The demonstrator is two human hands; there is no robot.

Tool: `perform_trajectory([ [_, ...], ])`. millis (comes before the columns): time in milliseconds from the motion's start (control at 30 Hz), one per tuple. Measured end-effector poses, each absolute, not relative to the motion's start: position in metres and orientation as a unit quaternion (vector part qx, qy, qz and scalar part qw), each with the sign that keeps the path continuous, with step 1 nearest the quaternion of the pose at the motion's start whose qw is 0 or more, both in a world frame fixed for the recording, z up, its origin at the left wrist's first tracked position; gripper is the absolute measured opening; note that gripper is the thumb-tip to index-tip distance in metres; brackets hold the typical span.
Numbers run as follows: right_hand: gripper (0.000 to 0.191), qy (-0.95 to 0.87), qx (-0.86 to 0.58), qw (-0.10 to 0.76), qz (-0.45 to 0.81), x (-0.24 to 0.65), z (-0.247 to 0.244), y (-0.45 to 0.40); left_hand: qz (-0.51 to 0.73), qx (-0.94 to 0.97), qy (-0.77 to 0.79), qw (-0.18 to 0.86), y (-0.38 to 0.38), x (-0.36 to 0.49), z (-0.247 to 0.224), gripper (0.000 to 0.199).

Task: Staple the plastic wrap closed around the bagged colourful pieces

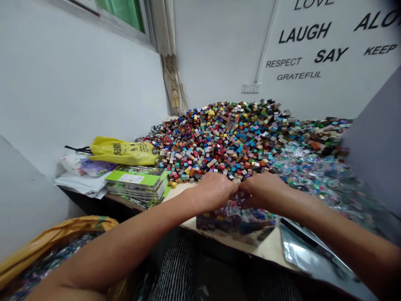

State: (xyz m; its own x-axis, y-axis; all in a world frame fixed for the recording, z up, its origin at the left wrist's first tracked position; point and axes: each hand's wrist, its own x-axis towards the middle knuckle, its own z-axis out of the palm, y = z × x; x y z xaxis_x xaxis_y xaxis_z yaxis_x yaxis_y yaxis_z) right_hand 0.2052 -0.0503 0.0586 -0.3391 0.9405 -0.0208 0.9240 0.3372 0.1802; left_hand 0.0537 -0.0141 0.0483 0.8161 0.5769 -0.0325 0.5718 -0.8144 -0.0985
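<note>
Far to the left of your fingers, low down beside your left arm, stands an orange bag (56,234) with shiny scraps inside. Up from it, on the table (269,246), lie some papers (81,182), and a yellow bag (123,151) is resting just behind them. Nearer to your fingers, but still on their left, is a stack of green booklets (136,188).

Your left hand (211,192) and your right hand (261,190) come together in the middle, above the table. The fingers (230,190) of both hands are bent inward and pressed close, and their tips meet. They seem to pinch something small, but your hands hide it, so I cannot tell what it is.

Directly under your fingers lies a printed packet (234,223) with crumpled clear plastic on it. Just in front of your fingertips begins a big heap of small colored cubes (225,142), and the nearest cubes are almost touching them. To the right of your fingers spread clear wrappers (313,175), and below these, near your right arm, lies a silver pouch (308,251).
</note>
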Motion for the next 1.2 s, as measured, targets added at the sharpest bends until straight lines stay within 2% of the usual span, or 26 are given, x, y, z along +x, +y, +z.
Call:
perform_trajectory([
  [100,0.005,0.806,0.584,0.081,0.057,0.205,0.054,-0.057,0.02,-0.951,-0.308,-0.004,-0.013,0.051,0.052,0.018],
  [200,0.012,0.815,0.574,0.048,0.064,0.209,0.047,-0.065,0.031,-0.951,-0.304,-0.036,-0.013,0.05,0.055,0.018],
  [433,0.012,0.825,0.554,-0.033,0.107,0.222,0.021,-0.071,0.017,-0.947,-0.321,0.001,-0.015,0.056,0.04,0.019],
  [667,0.007,0.814,0.577,0.014,0.063,0.219,0.029,-0.067,-0.002,-0.946,-0.325,-0.014,-0.019,0.055,0.033,0.02],
  [767,0.015,0.822,0.566,-0.012,0.061,0.218,0.028,-0.067,-0.003,-0.944,-0.331,0.0,-0.02,0.055,0.034,0.02],
  [933,0.015,0.826,0.543,-0.083,0.125,0.215,0.015,-0.073,-0.005,-0.954,-0.297,0.037,-0.019,0.055,0.034,0.023],
  [1100,0.012,0.807,0.571,-0.072,0.13,0.22,0.035,-0.09,-0.04,-0.952,-0.297,0.059,-0.018,0.051,0.024,0.02],
  [1133,0.011,0.802,0.576,-0.093,0.126,0.228,0.043,-0.096,-0.056,-0.954,-0.289,0.055,-0.018,0.05,0.021,0.02],
  [1200,0.021,0.778,0.59,-0.189,0.102,0.253,0.053,-0.112,-0.078,-0.957,-0.276,0.049,-0.017,0.049,0.018,0.021],
])
